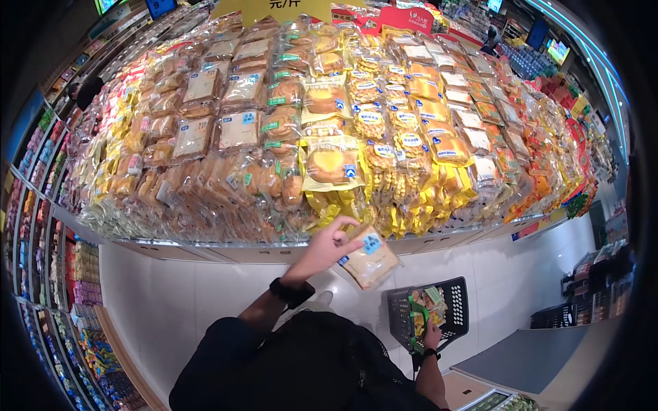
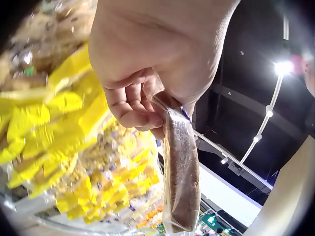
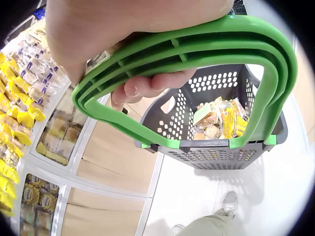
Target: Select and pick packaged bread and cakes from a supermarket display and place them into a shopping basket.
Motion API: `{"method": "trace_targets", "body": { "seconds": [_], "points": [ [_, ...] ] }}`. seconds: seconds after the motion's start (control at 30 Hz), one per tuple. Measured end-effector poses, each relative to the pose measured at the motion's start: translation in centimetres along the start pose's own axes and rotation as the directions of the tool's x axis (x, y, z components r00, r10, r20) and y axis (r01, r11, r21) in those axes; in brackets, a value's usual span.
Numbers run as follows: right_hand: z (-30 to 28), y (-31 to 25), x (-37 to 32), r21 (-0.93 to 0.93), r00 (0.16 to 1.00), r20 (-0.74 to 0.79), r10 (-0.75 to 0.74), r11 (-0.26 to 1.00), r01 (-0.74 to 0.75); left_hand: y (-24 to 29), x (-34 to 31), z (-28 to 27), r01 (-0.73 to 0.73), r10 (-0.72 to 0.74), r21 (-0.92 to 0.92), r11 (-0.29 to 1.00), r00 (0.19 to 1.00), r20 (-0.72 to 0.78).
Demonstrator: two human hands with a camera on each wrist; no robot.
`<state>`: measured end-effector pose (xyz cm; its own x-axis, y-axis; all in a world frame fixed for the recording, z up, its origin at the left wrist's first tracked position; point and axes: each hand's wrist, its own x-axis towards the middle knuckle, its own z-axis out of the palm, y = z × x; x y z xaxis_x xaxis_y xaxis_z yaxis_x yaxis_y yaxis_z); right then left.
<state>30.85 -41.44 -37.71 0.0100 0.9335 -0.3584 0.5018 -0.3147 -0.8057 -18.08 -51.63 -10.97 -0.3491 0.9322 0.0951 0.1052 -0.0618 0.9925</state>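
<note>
In the head view my left hand (image 1: 323, 251) pinches a clear-wrapped pack of sliced bread (image 1: 371, 263) by its wrapper, in front of the bread display. A light blue label sits on the pack's face. The left wrist view has the bread pack (image 2: 182, 172) edge-on, hanging below the thumb and fingers of the left hand (image 2: 152, 54). My right hand (image 3: 128, 29) is wrapped around the green handle (image 3: 284, 73) of a dark grey shopping basket (image 3: 216, 161). Inside the basket lie several packaged foods (image 3: 212, 120), some in yellow wrappers.
A wide sloped display (image 1: 275, 255) of packaged breads spans the front, with yellow-wrapped buns (image 1: 334, 163) nearest the left hand. Stocked shelves (image 1: 48, 205) line the left side. White floor tiles (image 1: 226, 301) lie between the display and the person. A grey surface (image 1: 524, 359) is at the right.
</note>
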Motion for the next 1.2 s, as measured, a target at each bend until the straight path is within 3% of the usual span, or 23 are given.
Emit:
{"method": "trace_targets", "body": {
  "seconds": [0.1, 0.17, 0.23, 0.3, 0.37, 0.43, 0.47, 0.5, 0.57, 0.6, 0.63, 0.67, 0.7, 0.77, 0.8, 0.83, 0.9, 1.0, 1.07, 1.2],
  "points": [
    [2.5, -0.4, -2.2, 0.074, 0.999, 0.037, 0.039, 0.996, -0.042, 0.0, -0.4, -6.2, -0.138, 0.163, 0.166, 0.976, 0.976, -0.147],
    [3.7, -0.9, -3.7, 0.042, 1.000, 0.009, -0.026, 0.999, 0.025, 2.7, -1.4, -9.3, -0.153, 0.165, 0.065, 0.986, 0.951, -0.262],
    [4.8, -0.2, -4.5, 0.096, 1.000, 0.024, -0.004, 0.995, 0.002, 3.6, -1.9, -12.4, -0.265, 0.278, 0.088, 0.960, 0.879, -0.387],
    [5.7, 0.0, -5.5, 0.068, 0.999, 0.027, -0.036, 0.997, 0.034, 5.4, -1.8, -15.1, -0.272, 0.245, 0.029, 0.962, 0.808, -0.536],
    [6.1, -1.1, -6.8, 0.029, 0.992, 0.013, -0.128, 0.991, 0.127, 6.0, -0.4, -18.2, -0.352, 0.328, 0.103, 0.930, 0.671, -0.665],
    [6.4, -1.7, -7.3, -0.013, 0.993, -0.003, -0.122, 0.992, 0.122, 5.8, 1.5, -22.1, -0.297, 0.303, 0.149, 0.943, 0.586, -0.752],
    [6.4, -1.7, -7.2, 0.049, 0.999, 0.023, -0.025, 0.999, 0.024, 5.9, 2.5, -23.8, -0.303, 0.308, 0.150, 0.941, 0.586, -0.750],
    [6.3, -1.6, -7.1, 0.054, 0.999, 0.019, -0.028, 0.998, 0.027, 6.0, 3.6, -25.5, -0.242, 0.269, 0.150, 0.959, 0.600, -0.754],
    [5.9, -1.5, -6.9, 0.033, 0.990, 0.008, -0.143, 0.989, 0.143, 4.7, 5.6, -28.5, -0.186, 0.236, 0.152, 0.971, 0.611, -0.755],
    [5.9, -1.6, -7.1, 0.041, 0.990, 0.006, -0.141, 0.989, 0.141, 5.2, 6.0, -28.7, -0.058, 0.437, 0.501, 0.863, 0.582, -0.686],
    [5.9, -1.7, -7.2, 0.038, 0.992, 0.002, -0.123, 0.992, 0.123, 5.6, 6.3, -28.7, 0.079, 0.603, 0.775, 0.627, 0.580, -0.547],
    [5.8, -1.8, -7.4, 0.036, 0.994, -0.002, -0.105, 0.994, 0.105, 5.2, 5.8, -28.1, 0.328, 0.594, 0.845, 0.423, 0.603, -0.532],
    [5.4, -2.5, -7.9, 0.037, 0.995, -0.004, -0.101, 0.994, 0.101, 5.3, 5.0, -27.3, 0.326, 0.593, 0.846, 0.422, 0.607, -0.529],
    [4.8, -4.3, -9.0, -0.047, 0.998, -0.011, -0.058, 0.997, 0.057, 5.3, 4.4, -26.4, 0.308, 0.556, 0.926, 0.217, 0.740, -0.377],
    [4.9, -4.3, -8.8, -0.046, 0.998, -0.013, -0.054, 0.998, 0.054, 3.9, 5.0, -27.4, 0.186, 0.521, 0.925, 0.331, 0.781, -0.343],
    [5.1, -3.5, -8.0, -0.046, 0.994, -0.003, -0.112, 0.993, 0.111, 3.5, 5.6, -27.4, 0.183, 0.520, 0.926, 0.330, 0.784, -0.340],
    [5.6, -2.4, -7.2, -0.045, 0.986, 0.005, -0.165, 0.985, 0.165, 3.3, 6.4, -27.1, 0.104, 0.403, 0.873, 0.476, 0.857, -0.321],
    [6.2, -1.0, -6.3, 0.028, 0.992, -0.014, -0.128, 0.991, 0.128, 4.1, 6.6, -26.8, 0.086, 0.333, 0.884, 0.460, 0.906, -0.261],
    [6.6, 1.6, -4.6, 0.068, 0.996, 0.001, -0.088, 0.994, 0.088, 4.0, 5.9, -26.5, 0.045, 0.383, 0.916, 0.399, 0.900, -0.210],
    [7.5, 1.2, -5.7, 0.092, 1.000, 0.011, 0.022, 0.996, -0.023, 3.9, 5.0, -26.3, -0.011, 0.494, 0.964, 0.265, 0.861, -0.126]
  ]
}}
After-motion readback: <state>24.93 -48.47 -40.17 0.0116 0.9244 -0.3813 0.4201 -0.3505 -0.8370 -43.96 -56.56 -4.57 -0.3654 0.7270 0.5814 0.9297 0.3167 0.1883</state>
